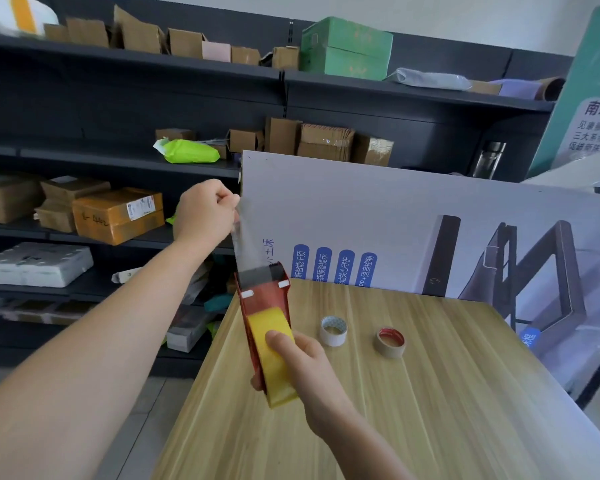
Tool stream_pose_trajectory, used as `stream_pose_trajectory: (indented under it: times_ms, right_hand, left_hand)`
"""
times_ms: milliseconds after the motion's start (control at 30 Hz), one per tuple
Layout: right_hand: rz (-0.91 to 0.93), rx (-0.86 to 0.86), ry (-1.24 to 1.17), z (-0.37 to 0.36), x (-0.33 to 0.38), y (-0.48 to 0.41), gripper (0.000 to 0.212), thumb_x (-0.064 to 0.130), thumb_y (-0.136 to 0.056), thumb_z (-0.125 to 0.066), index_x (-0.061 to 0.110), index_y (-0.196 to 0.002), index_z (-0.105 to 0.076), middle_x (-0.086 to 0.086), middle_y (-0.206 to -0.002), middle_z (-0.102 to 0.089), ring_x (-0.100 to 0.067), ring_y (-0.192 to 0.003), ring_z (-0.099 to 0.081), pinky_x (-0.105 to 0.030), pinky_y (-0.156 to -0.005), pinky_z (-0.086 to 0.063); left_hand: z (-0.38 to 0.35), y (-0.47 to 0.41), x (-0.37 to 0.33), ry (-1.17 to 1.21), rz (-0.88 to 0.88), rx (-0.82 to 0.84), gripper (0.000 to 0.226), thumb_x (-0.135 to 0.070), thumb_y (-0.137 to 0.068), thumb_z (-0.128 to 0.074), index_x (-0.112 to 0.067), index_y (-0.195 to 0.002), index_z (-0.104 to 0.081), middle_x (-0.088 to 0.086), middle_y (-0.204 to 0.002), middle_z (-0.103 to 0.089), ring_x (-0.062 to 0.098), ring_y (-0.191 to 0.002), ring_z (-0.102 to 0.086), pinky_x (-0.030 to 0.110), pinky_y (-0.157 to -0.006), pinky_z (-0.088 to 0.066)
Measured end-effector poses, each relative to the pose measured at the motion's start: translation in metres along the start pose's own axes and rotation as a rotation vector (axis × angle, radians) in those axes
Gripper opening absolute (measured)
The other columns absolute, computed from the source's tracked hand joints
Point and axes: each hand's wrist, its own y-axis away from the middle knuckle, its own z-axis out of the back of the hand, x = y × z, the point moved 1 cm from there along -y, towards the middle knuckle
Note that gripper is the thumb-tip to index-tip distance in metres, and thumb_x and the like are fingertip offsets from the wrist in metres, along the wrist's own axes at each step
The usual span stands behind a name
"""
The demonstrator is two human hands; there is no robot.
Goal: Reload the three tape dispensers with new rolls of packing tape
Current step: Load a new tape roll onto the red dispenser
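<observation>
Red dispenser (264, 306) with yellow roll (272, 355) held upright over wooden table (378, 410) edge, clamped in right hand (302, 358), clear tape strip (243, 244) stretched up from its front end, pinched in left hand (205, 211), two spare rolls (333, 330) (390, 342) lying on table just right.

Red dispenser (264, 306) carrying yellow roll (273, 355), clear strip (240, 251) showing. White patterned core (333, 330), tan core with red inside (390, 342). Surface (430, 393) showing light wood grain. Green box (346, 48) sitting on dark shelving (118, 95).
</observation>
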Motion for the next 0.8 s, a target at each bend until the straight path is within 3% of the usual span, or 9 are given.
stream_pose_trajectory:
  times_ms: [133, 267, 333, 533, 600, 667, 733, 800]
  right_hand:
    - [-0.066, -0.04, -0.008, 0.0, -0.006, 0.0, 0.035, 0.037, -0.087, -0.056, 0.006, -0.103, -0.059, -0.01, -0.072, -0.072, -0.021, -0.065, -0.07, -0.032, -0.072, -0.055]
    - [-0.075, -0.093, 0.01, 0.002, -0.007, 0.001, 0.056, 0.063, -0.086, -0.055, 0.007, -0.091, -0.063, -0.01, -0.066, -0.071, -0.019, -0.057, -0.067, -0.028, -0.062, -0.056]
    - [-0.035, -0.059, 0.018, 0.003, -0.008, 0.001, 0.061, 0.063, -0.081, -0.058, 0.004, -0.095, -0.063, -0.01, -0.067, -0.071, -0.02, -0.058, -0.067, -0.034, -0.068, -0.057]
    - [-0.013, -0.01, -0.003, 0.001, -0.007, 0.006, 0.029, 0.037, -0.083, -0.061, 0.011, -0.095, -0.059, -0.011, -0.076, -0.07, -0.02, -0.068, -0.071, -0.026, -0.066, -0.057]
    - [-0.041, -0.045, 0.005, 0.002, -0.009, 0.005, 0.026, 0.034, -0.087, -0.056, 0.01, -0.097, -0.059, -0.009, -0.072, -0.072, -0.02, -0.066, -0.07, -0.031, -0.07, -0.057]
    - [-0.057, -0.067, 0.012, 0.004, -0.009, 0.004, 0.036, 0.043, -0.089, -0.054, 0.008, -0.096, -0.059, -0.01, -0.069, -0.073, -0.019, -0.063, -0.068, -0.034, -0.071, -0.055]
    - [-0.061, -0.095, 0.031, 0.007, -0.009, 0.004, 0.047, 0.056, -0.09, -0.054, 0.01, -0.092, -0.062, -0.01, -0.067, -0.073, -0.018, -0.06, -0.068, -0.027, -0.064, -0.056]
    - [-0.057, -0.115, 0.053, 0.01, -0.006, 0.005, 0.045, 0.057, -0.091, -0.053, 0.013, -0.087, -0.062, -0.007, -0.065, -0.073, -0.015, -0.058, -0.069, -0.022, -0.058, -0.055]
  left_hand:
    - [-0.001, 0.0, -0.002, -0.023, -0.04, 0.05, 0.017, -0.022, -0.094, -0.053, -0.014, -0.081, -0.061, 0.002, -0.074, -0.07, 0.019, -0.068, -0.066, 0.041, -0.074, -0.055]
    - [-0.008, 0.003, 0.001, -0.046, -0.052, 0.065, 0.017, -0.022, -0.093, -0.053, -0.014, -0.08, -0.061, 0.0, -0.072, -0.069, 0.015, -0.064, -0.066, 0.038, -0.071, -0.055]
    - [-0.007, -0.002, 0.004, -0.061, -0.013, 0.06, 0.017, -0.022, -0.093, -0.053, -0.013, -0.081, -0.061, 0.001, -0.073, -0.069, 0.018, -0.066, -0.067, 0.041, -0.072, -0.055]
    - [0.003, -0.018, 0.004, -0.031, 0.067, 0.033, 0.019, -0.022, -0.093, -0.054, -0.013, -0.079, -0.061, 0.001, -0.071, -0.069, 0.02, -0.065, -0.067, 0.044, -0.079, -0.057]
    - [-0.001, -0.016, -0.001, 0.004, 0.039, 0.054, 0.017, -0.021, -0.093, -0.053, -0.014, -0.08, -0.061, 0.0, -0.07, -0.069, 0.016, -0.059, -0.065, 0.043, -0.077, -0.057]
    - [-0.004, -0.015, -0.004, 0.015, 0.025, 0.07, 0.017, -0.021, -0.093, -0.054, -0.015, -0.08, -0.061, -0.002, -0.068, -0.069, 0.015, -0.057, -0.065, 0.042, -0.075, -0.057]
    - [-0.006, -0.015, -0.005, 0.012, 0.019, 0.072, 0.017, -0.02, -0.093, -0.054, -0.015, -0.079, -0.061, -0.001, -0.068, -0.069, 0.015, -0.056, -0.064, 0.04, -0.075, -0.057]
    - [-0.006, -0.016, -0.004, 0.01, 0.019, 0.062, 0.017, -0.02, -0.094, -0.053, -0.014, -0.08, -0.061, -0.001, -0.068, -0.069, 0.015, -0.057, -0.064, 0.04, -0.076, -0.057]
